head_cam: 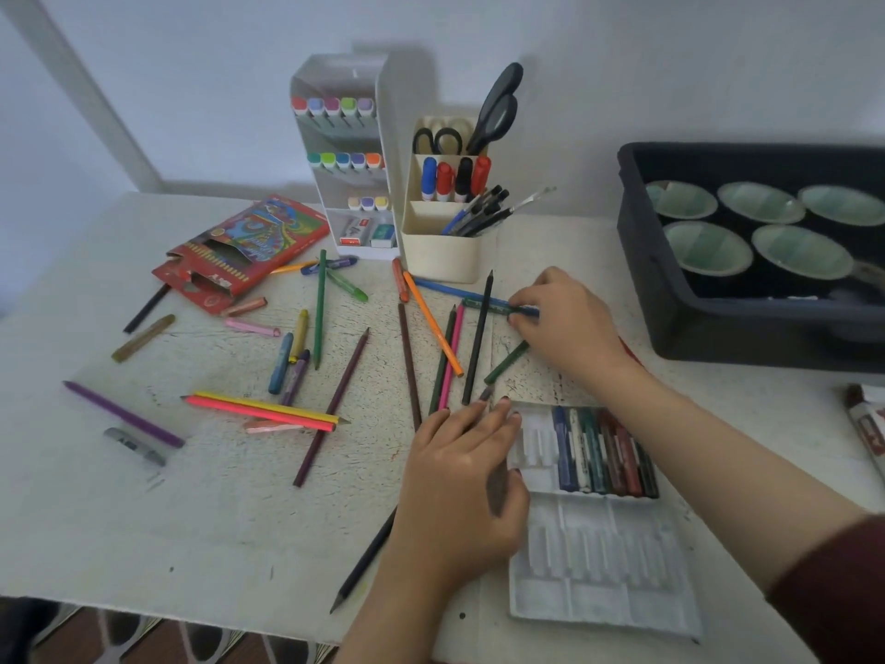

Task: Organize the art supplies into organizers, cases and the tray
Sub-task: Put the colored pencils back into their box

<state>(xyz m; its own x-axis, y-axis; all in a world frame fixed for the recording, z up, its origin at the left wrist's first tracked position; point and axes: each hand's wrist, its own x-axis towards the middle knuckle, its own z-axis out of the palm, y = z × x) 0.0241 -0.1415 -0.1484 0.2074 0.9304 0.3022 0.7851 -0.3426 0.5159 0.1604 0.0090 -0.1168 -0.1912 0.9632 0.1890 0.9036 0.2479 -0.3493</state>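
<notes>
A white plastic crayon case [603,582] lies open at the front right, with several dark crayons [606,452] in its upper row. My left hand [459,486] rests flat on the case's left edge, with a dark crayon partly under its fingers. My right hand [565,318] pinches a dark green crayon [483,304] that lies across a blue pencil. Coloured pencils [433,323] and crayons [287,357] are scattered over the white table [143,519]. A red pencil box [244,251] lies open at the back left.
A white marker organizer [349,155] and a cream pen holder [443,218] with scissors and pens stand at the back. A dark tray [747,261] with several green-lidded pots sits at the right. A red and white pack [869,424] lies at the right edge.
</notes>
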